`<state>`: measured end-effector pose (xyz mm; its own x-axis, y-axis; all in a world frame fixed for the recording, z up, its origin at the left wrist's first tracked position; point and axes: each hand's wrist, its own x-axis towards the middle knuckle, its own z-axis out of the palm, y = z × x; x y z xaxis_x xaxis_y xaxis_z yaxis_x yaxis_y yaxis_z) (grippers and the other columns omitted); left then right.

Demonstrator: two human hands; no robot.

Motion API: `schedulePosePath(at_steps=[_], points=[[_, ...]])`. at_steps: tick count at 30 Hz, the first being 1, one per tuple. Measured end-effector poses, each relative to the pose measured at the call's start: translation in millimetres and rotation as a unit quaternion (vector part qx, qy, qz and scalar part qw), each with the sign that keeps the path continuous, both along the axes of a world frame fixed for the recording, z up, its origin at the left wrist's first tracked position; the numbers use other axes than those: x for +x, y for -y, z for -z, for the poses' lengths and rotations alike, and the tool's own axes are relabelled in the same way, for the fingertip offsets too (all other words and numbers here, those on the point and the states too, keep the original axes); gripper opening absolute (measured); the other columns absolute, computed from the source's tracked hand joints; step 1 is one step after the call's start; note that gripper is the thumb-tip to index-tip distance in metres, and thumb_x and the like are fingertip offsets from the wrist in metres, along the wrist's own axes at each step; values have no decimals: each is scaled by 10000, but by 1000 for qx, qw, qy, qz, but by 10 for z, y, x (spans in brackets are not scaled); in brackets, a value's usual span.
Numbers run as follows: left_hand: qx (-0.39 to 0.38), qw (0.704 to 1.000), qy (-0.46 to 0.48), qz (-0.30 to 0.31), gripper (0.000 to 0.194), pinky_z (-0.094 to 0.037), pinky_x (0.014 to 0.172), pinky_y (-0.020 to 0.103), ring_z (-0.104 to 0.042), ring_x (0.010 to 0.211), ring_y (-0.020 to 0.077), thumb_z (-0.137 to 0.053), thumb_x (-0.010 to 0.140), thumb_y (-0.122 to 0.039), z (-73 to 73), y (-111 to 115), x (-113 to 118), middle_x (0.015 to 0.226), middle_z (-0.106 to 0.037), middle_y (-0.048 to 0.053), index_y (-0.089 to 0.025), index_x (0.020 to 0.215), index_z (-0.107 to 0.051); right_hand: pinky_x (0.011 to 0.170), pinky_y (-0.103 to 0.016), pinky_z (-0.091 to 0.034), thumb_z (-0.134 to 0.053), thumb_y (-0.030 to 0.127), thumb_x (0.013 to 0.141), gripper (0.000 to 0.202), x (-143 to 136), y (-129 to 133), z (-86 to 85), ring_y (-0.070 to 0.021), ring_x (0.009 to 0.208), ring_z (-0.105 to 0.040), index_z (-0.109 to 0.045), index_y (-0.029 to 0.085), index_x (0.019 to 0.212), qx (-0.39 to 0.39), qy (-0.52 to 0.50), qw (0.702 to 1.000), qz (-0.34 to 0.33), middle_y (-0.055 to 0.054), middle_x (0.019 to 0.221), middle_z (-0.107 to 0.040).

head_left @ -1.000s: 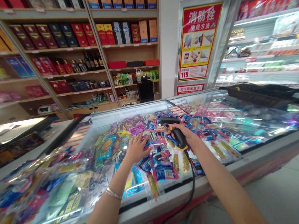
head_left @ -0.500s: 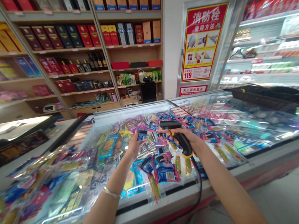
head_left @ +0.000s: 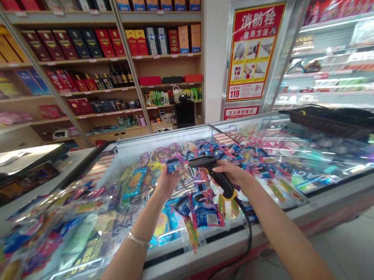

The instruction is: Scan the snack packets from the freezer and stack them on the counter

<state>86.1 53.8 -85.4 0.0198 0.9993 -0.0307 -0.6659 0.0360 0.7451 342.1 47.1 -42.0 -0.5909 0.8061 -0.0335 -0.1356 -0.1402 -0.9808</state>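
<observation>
My left hand grips a small blue packet by its left edge, above the freezer. Close by on the right, my right hand is wrapped round the handle of a black barcode scanner with yellow trim. The scanner's head points left, toward the packet, with a small gap between them. From its handle a black cable hangs over the freezer's front edge. Below the hands, a blue and pink snack packet with a barcode lies on the glass, next to a clear-wrapped stick-shaped item.
A long chest freezer full of colourful packets spans the front. More wrapped packets lie on its left part. A black tray rests at the right. Shelves of boxes and a fire hydrant poster are behind.
The scanner and my right hand have moved a little left, nearer the packet. My left hand has shifted slightly left with the packet.
</observation>
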Motion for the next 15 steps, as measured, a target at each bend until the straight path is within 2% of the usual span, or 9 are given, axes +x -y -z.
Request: schedulePosePath(at_steps=[3,8,15], points=[[8,1000,0,8,303,-482,988,475,-653,814,151,-558,855,-487,-9,15,7,821,-678,14,-198,940,-592,503,-236,-514,-722,354,666,332,-7,10,-13,-141,505,-625,-631,118,880,12,-33,999,-37,-51,629,-680],[12,999,33,-9,251,-500,972,437,-646,786,132,-590,853,-416,-53,50,46,842,-677,-6,-225,1016,-568,503,-233,-511,-724,332,688,310,2,-16,22,-139,516,-630,-632,120,894,19,-58,996,-65,-45,648,-688],[-4,999,35,-35,387,-500,974,441,-650,845,129,-570,883,-345,-118,78,69,1036,-649,5,-301,1253,-469,524,-246,-518,-746,312,668,321,17,-25,42,-152,564,-654,-631,122,899,6,-53,997,-64,-66,748,-705]])
